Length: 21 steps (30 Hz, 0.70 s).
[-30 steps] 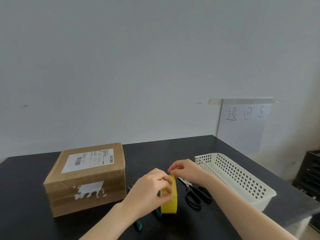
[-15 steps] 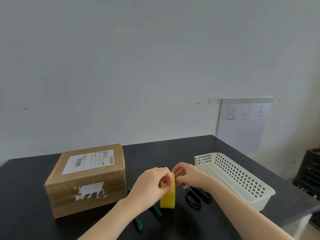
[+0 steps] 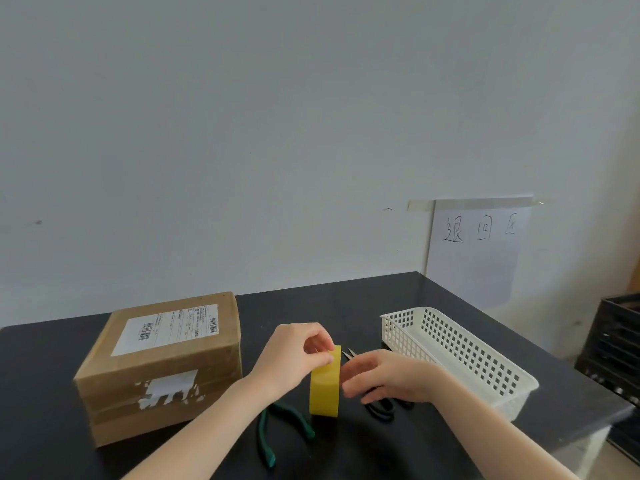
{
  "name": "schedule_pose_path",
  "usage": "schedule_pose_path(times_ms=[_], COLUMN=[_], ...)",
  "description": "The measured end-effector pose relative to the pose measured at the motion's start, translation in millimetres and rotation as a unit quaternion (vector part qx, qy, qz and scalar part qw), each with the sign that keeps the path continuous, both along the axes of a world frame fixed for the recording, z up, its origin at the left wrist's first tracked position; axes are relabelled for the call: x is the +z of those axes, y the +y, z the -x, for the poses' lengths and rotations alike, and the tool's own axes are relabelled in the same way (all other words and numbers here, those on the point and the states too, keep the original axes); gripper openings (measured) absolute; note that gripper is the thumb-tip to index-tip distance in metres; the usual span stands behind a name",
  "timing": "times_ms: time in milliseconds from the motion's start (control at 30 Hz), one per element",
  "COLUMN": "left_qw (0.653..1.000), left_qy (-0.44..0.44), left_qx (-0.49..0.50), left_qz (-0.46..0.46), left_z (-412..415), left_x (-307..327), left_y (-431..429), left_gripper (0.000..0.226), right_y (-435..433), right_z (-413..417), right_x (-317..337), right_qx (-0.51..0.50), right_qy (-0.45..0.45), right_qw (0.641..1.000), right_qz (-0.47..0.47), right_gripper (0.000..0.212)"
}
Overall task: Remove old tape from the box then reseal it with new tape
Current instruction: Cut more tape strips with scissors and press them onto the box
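A brown cardboard box (image 3: 162, 368) with a shipping label on top and a torn white label on its front sits at the left of the black table. A yellow tape roll (image 3: 324, 389) stands on edge near the table's middle. My left hand (image 3: 294, 358) pinches the roll's top edge with thumb and fingertips. My right hand (image 3: 388, 379) rests against the roll's right side, fingers touching it. The tape's loose end is hidden under my fingers.
Green-handled pliers (image 3: 277, 431) lie just in front of the roll. Black scissors (image 3: 381, 408) lie under my right hand. A white perforated basket (image 3: 457, 355) stands at the right, near the table's edge. A black crate (image 3: 616, 358) is beyond the table on the right.
My right hand has dropped from the roll's top to its right side. My left fingers have shifted up onto the top edge. The roll has stayed in place.
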State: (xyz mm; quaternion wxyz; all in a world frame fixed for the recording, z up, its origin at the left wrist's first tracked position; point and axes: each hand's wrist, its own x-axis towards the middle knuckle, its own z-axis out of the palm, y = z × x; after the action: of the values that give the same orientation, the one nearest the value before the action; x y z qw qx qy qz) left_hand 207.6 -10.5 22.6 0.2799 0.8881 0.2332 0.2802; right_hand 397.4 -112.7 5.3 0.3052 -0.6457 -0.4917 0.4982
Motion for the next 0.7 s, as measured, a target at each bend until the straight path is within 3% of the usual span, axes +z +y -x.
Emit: schedule_pose_path(times_ms=[100,567,700], left_qw=[1.000,0.997,0.994], left_qy=[0.002,0.001,0.002], left_qx=[0.010,0.065,0.096], left_qz=[-0.011,-0.039,-0.056], left_z=[-6,-33,-42], left_x=[3,9,8], left_y=[2,29,37], left_gripper=[0.008,0.009,0.008], right_y=[3,36,43], right_z=[8,19,17], right_x=[-4,-26,-29], right_qx=[-0.018,-0.128,-0.132], right_qy=[0.014,0.096,0.084], right_qw=[1.000,0.981,0.980], right_qz=[-0.018,-0.110,-0.119], right_gripper=[0.050,0.032,0.039])
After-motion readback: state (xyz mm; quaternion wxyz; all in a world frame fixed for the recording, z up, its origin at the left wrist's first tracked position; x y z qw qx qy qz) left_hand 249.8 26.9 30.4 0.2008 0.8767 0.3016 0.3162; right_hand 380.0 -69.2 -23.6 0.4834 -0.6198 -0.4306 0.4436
